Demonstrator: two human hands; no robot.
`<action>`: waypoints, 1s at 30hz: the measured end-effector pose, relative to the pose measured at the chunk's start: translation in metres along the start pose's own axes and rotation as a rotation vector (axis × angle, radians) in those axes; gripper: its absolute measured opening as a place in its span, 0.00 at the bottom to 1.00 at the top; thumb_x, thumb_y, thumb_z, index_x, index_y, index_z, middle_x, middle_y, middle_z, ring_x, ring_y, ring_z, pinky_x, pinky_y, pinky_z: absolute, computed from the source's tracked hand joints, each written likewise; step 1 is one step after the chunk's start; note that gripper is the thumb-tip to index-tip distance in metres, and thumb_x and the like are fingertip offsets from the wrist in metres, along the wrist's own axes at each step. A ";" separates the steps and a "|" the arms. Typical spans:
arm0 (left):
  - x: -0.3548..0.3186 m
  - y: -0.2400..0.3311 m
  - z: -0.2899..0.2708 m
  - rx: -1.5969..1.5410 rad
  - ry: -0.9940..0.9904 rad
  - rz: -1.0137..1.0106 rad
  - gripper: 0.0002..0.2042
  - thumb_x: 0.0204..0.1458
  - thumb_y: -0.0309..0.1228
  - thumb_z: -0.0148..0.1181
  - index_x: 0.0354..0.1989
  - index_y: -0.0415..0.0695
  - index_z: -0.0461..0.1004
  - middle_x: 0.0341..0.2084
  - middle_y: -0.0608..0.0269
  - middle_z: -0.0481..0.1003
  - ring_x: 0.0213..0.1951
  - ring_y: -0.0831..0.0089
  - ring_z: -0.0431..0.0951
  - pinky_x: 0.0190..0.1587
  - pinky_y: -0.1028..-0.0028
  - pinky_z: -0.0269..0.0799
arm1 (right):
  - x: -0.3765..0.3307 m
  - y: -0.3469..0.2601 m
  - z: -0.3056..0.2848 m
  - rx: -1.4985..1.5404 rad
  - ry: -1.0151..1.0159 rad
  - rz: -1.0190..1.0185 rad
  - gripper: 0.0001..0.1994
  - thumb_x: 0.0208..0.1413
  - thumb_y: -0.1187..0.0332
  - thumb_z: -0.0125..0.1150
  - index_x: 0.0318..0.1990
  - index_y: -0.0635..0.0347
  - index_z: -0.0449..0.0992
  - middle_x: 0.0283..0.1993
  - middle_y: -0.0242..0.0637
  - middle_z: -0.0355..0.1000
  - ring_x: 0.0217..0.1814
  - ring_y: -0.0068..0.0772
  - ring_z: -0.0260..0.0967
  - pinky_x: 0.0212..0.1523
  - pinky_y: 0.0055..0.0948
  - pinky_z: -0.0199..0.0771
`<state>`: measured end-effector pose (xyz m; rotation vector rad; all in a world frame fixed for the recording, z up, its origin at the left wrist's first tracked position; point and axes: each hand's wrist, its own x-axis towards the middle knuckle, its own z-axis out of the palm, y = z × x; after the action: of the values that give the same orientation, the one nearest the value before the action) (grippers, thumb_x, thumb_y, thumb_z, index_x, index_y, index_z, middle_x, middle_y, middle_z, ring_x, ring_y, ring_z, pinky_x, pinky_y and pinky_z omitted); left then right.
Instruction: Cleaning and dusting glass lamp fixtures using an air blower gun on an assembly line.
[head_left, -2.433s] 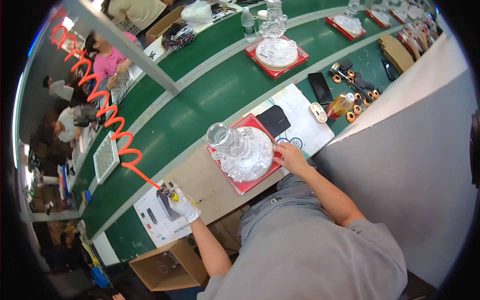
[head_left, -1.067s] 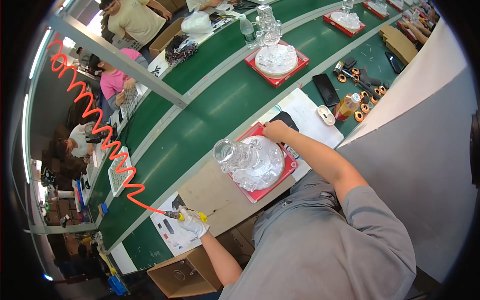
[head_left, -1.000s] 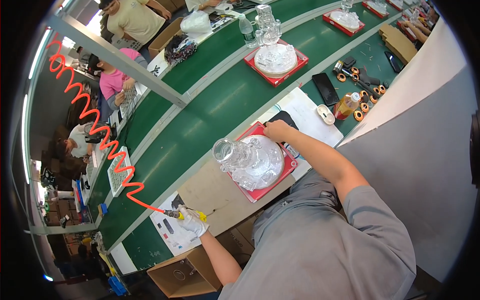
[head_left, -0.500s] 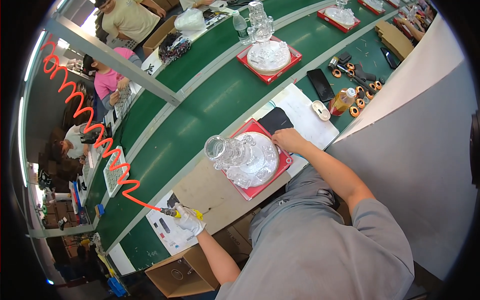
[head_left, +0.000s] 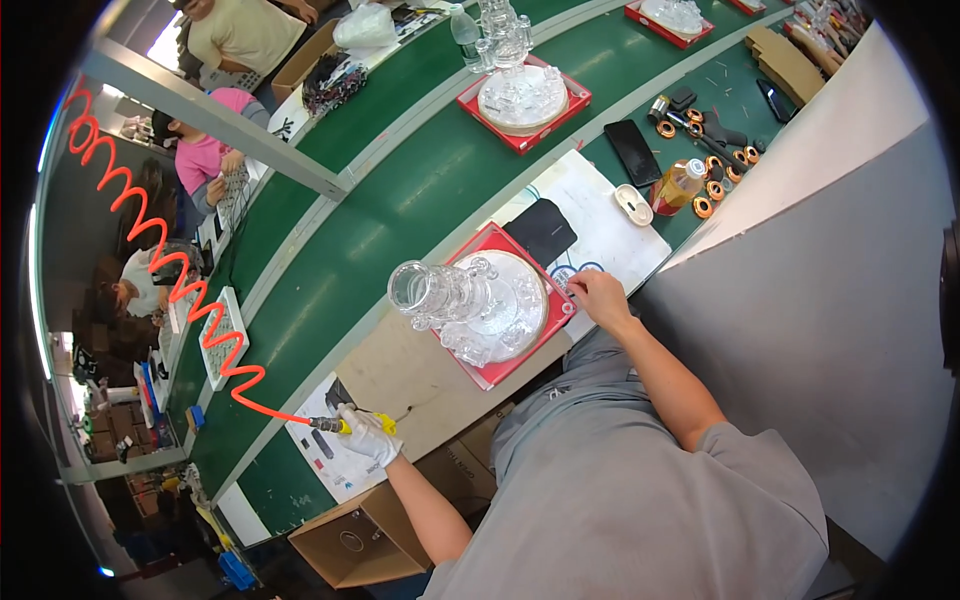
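My gloved left hand (head_left: 368,436) is closed around a yellow air blow gun (head_left: 388,424), joined to an orange coiled hose (head_left: 250,376). In front of me a red tray (head_left: 488,378) carries a round white plate (head_left: 527,290) with clear glass pieces on it. A clear glass vessel (head_left: 420,290) with a wide round mouth leans toward the left there. My bare right hand (head_left: 600,298) is beside the tray's right edge, over round blue-and-white labels (head_left: 563,274). Its fingers are curled together at the labels; what they hold, if anything, is hidden.
Beyond the labels are a black flat pad (head_left: 541,232), a white case (head_left: 633,205), a phone (head_left: 632,152) and a drink bottle (head_left: 680,187). Several copper-coloured rings (head_left: 714,190) lie nearby. Another loaded red tray (head_left: 522,140) sits on the green belt (head_left: 400,200). Co-workers sit across it.
My right hand has moved from the tray's right edge slightly outward, and the round labels now show beside it. The left hand still holds the blow gun. The whole view has shifted a little.
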<state>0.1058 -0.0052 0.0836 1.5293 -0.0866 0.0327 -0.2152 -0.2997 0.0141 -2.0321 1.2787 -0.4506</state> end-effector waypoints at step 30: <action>0.007 -0.005 -0.007 -0.017 0.041 0.028 0.08 0.61 0.30 0.51 0.31 0.41 0.67 0.05 0.72 0.57 0.05 0.83 0.53 0.08 0.78 0.46 | 0.114 -0.040 0.049 0.112 0.115 -0.096 0.10 0.56 0.63 0.57 0.36 0.58 0.80 0.37 0.42 0.77 0.38 0.46 0.75 0.39 0.41 0.74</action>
<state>0.1135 0.0014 0.0788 1.5097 -0.0759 0.0855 -0.1073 -0.3713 0.0005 -2.0033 1.1979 -0.6779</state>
